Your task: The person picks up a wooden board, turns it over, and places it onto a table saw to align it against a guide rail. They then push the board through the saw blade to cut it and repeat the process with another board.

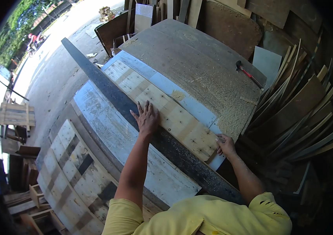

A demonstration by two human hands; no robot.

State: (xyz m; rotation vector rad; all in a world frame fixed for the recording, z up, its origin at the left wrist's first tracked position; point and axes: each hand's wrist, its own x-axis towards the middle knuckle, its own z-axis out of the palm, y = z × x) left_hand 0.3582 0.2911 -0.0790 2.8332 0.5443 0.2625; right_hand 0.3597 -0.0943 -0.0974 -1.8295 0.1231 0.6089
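A long pale wooden board (180, 119) with darker cross bands and small dark holes lies flat along a dark straight bar (123, 98). My left hand (148, 119) rests with fingers spread on the board's near edge, beside the bar. At the board's near right end, my right hand (226, 145) grips the corner, its fingers bent around the end. Under the board shows a light blue-white strip (197, 105) of the worktable. On the near side of the bar is a scuffed white panel (135, 137).
Sawdust (229, 113) covers part of the brown tabletop (174, 51). A red-handled hammer (250, 76) lies near its right edge. Curved wood strips (303, 121) crowd the right side. Banded boards (72, 168) stand at lower left. A distant rider (33, 39) is on the road.
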